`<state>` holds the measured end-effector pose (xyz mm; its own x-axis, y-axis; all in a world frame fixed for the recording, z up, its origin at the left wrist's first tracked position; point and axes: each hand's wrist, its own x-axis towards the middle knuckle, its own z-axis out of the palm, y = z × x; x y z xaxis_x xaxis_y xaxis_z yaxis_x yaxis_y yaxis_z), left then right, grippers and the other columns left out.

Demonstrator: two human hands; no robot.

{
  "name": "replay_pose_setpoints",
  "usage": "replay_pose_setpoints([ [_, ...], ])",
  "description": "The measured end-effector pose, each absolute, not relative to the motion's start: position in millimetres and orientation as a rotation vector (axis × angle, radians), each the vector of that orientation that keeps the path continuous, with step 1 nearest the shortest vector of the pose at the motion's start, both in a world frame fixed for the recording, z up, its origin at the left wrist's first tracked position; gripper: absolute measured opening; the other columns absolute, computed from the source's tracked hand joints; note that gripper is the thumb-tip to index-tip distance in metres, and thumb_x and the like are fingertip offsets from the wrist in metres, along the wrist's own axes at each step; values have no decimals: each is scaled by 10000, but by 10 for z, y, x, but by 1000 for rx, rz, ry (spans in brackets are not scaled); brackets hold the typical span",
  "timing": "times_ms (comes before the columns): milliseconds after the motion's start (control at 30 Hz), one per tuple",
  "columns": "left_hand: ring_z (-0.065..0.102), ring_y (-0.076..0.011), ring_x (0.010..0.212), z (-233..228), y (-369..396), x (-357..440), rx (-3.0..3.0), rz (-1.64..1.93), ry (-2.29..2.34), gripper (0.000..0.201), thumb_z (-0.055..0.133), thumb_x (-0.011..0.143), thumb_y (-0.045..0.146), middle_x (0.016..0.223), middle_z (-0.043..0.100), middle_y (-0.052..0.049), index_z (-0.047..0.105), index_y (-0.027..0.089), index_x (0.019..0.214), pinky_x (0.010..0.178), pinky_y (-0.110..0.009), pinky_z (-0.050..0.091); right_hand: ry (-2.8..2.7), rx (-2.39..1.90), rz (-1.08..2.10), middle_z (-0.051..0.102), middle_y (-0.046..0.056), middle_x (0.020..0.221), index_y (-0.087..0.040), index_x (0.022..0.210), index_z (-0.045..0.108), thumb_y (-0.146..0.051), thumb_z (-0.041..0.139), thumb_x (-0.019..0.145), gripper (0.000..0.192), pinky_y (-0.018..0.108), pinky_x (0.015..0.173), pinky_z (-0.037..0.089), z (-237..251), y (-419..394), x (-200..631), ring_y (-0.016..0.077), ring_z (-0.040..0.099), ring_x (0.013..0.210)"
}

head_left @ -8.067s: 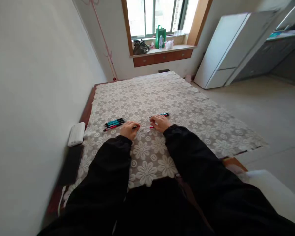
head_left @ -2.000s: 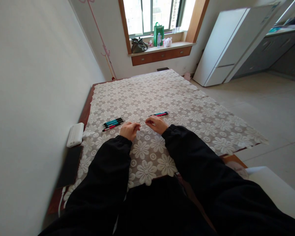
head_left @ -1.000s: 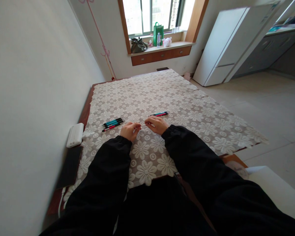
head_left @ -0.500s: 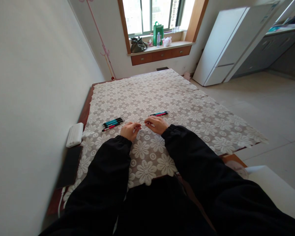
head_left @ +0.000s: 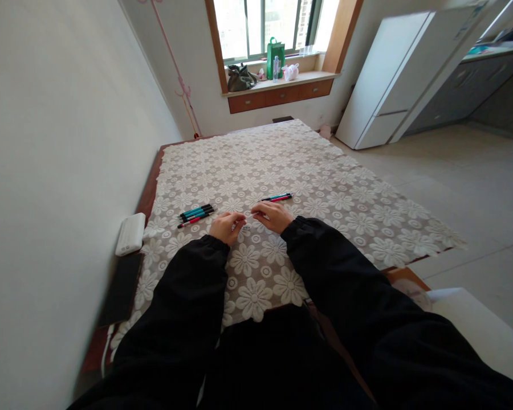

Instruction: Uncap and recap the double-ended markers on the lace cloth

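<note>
Stretching away in front of me, the table wears a flowered lace cloth, and a white fridge stands beyond its far right corner. My black sleeves reach in over the near edge. By the wall on my left lie a flat dark thing and, just past it, a white box. My left hand and right hand face each other near the cloth, a narrow gap between them. Both have thumb and fingertips drawn close, but I cannot tell what either holds. Teal, black and red pens lie together just left of my left hand; a teal and a red pen lie just beyond my right.
</note>
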<state>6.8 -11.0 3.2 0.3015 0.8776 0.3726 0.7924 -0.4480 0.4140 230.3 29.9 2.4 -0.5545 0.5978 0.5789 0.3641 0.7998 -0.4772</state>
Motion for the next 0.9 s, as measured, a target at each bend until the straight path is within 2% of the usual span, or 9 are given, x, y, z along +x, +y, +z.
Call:
replay_pose_setpoints([
  [633,671,-178,806,26,-97,65,2423,864,1525,183,604,900,327,848,701,-37,717,214,991,810,-319,519,-2237,-751,419,674,47,926,-198,1031,640,-278,560,949,140,278,790,491,40,291,2309,156,623,806],
  [800,670,-178,801,26,-97,67,2416,873,1523,179,603,900,324,844,703,-37,715,216,988,805,-317,521,-2267,-749,385,673,52,930,-194,1076,625,-335,623,901,224,291,806,488,92,295,2361,179,623,850],
  [900,671,-176,799,35,-103,74,2403,874,1533,173,607,897,319,839,700,-36,717,218,983,803,-316,522,-2223,-796,350,678,52,937,-199,1088,622,-245,551,903,204,306,842,477,150,327,2454,189,616,878],
])
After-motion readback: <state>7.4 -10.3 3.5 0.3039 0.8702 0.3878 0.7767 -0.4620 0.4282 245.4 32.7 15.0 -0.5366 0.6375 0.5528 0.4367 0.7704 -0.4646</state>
